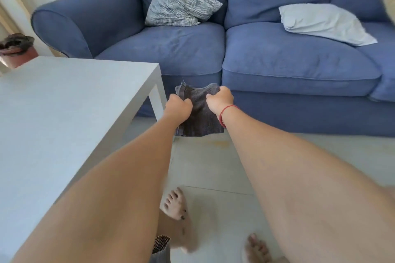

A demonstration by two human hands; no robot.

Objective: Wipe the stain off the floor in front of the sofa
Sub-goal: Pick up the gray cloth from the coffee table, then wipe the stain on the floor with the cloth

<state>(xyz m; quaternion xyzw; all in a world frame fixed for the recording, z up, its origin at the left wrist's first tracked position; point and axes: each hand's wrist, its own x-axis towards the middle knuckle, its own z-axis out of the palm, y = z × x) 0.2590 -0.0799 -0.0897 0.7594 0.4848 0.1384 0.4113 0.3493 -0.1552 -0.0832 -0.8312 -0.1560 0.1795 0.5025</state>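
Note:
A dark grey cloth point(201, 115) hangs in the air in front of the blue sofa point(277, 66), held up by both hands. My left hand point(178, 107) grips its left edge and my right hand point(220, 99), with a red string at the wrist, grips its upper right corner. Below the cloth, a faint yellowish stain point(215, 142) shows on the pale tiled floor point(213, 198) close to the sofa's base. Both arms stretch forward over the floor.
A white low table point(64, 113) stands at the left, its corner leg close to my left hand. My bare feet point(175, 205) are on the tiles below. A patterned cushion point(179, 2) and a white pillow point(324, 23) lie on the sofa. A pot point(17, 51) sits far left.

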